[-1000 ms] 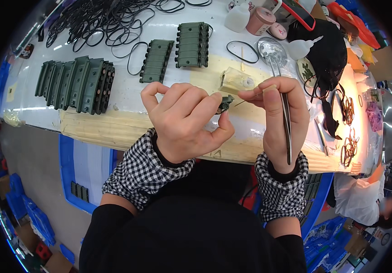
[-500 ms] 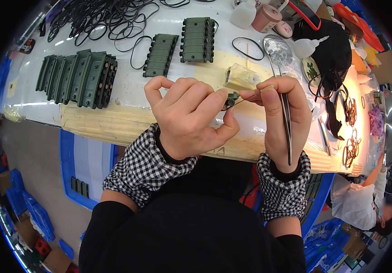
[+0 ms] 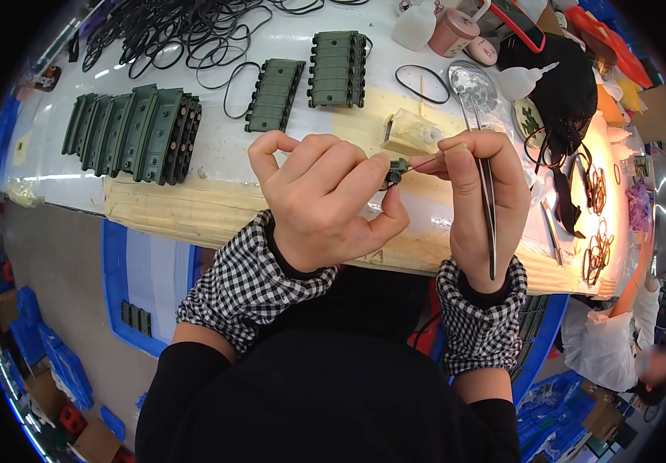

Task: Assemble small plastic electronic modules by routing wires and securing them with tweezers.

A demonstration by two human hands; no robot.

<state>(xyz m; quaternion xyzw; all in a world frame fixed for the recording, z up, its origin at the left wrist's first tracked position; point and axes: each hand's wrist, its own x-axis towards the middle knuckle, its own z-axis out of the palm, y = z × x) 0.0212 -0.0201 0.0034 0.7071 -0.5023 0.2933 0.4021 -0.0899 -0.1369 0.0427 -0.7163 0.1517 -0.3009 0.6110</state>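
My left hand (image 3: 321,201) is closed, pinching a small dark green part (image 3: 397,171) between fingertips and thumb. Much of that part is hidden behind the fingers. Close on its right, my right hand (image 3: 481,193) pinches a thin stick (image 3: 424,161) whose tip points at the green part; whether they touch I cannot tell. Metal tweezers (image 3: 491,224) are also held in my right hand, lying along the palm. Beyond my hands lie a green ribbed panel (image 3: 274,94) and a stack of similar panels (image 3: 336,69).
More green panels (image 3: 132,131) stand in a row on the white table (image 3: 217,150) at left. Black rubber loops (image 3: 163,35) are heaped at the back. A yellowish block (image 3: 410,131), a squeeze bottle (image 3: 523,82) and a black bag (image 3: 560,85) sit to the right. A co-worker (image 3: 603,339) is at far right.
The green part has turned slightly in my left fingers, and the stick's tip has shifted a little against it. At far right the co-worker's arm has moved slightly.
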